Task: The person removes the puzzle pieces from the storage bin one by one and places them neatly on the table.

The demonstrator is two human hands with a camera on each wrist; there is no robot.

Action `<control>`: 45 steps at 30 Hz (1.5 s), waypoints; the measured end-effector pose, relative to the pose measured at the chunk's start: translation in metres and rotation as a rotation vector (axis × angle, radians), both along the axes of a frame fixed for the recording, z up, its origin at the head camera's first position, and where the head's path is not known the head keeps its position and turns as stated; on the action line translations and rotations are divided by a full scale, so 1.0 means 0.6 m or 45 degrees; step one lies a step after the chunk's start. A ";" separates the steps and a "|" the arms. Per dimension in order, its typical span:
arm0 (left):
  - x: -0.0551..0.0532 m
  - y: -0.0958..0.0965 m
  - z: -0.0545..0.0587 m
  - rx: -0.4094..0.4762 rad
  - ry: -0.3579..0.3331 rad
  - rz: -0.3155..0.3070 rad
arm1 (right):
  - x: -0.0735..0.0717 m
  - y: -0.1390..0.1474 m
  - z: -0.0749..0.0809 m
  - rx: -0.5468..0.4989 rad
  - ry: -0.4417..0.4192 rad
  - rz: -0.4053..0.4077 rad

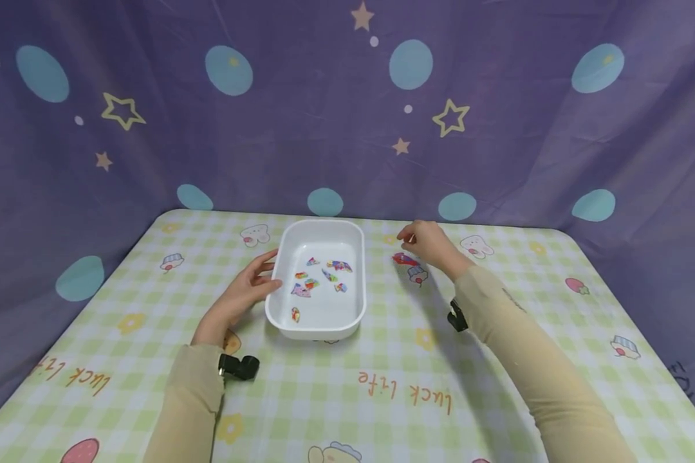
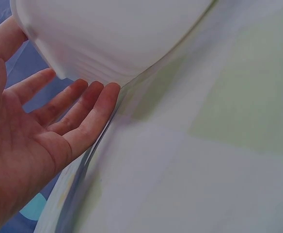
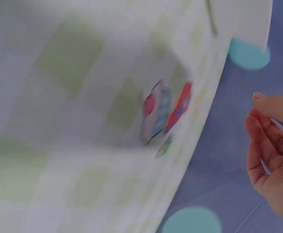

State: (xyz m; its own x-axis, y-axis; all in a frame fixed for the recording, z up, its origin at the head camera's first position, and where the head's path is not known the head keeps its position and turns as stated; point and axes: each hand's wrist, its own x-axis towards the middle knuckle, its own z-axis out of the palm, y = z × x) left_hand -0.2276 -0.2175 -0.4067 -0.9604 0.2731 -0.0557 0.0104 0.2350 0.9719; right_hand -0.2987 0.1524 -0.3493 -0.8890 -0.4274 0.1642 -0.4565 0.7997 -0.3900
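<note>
My left hand (image 1: 249, 289) holds the left side of a white plastic tub (image 1: 315, 331), thumb over the rim. Its fingers (image 2: 100, 109) rest against the outer wall in the left wrist view. Several small, flat, colourful cut-out pieces (image 1: 302, 291) lie scattered on the tub's floor. On the cloth to the right lies a flat red piece (image 1: 405, 259), with my right hand (image 1: 431, 244) above it. In the right wrist view the red piece (image 3: 179, 108) has a smaller multicoloured piece (image 3: 164, 146) near it. The right fingers are loosely bent, with nothing seen between them.
A green-and-white checked cloth (image 1: 301, 399) with printed cartoons covers the table. Behind its far edge hangs a purple curtain (image 1: 324, 128) with stars and blue ovals. Black wrist cameras sit on the left sleeve (image 1: 194, 386) and right sleeve (image 1: 533, 360).
</note>
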 end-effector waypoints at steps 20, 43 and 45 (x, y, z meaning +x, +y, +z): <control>-0.001 0.001 -0.001 0.013 0.012 -0.003 | 0.064 -0.145 0.018 -0.011 0.082 0.382; 0.002 -0.002 0.000 -0.003 0.015 -0.017 | 0.094 -0.241 -0.021 0.096 -0.127 0.725; 0.002 -0.001 0.001 -0.001 0.018 -0.017 | 0.095 -0.247 -0.025 0.099 -0.162 0.751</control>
State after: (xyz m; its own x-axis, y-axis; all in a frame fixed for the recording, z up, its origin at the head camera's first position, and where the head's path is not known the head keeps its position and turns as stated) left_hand -0.2262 -0.2184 -0.4064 -0.9574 0.2857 -0.0421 0.0275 0.2352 0.9716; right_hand -0.2417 0.0039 -0.3645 -0.5092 -0.8604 0.0208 -0.7850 0.4545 -0.4209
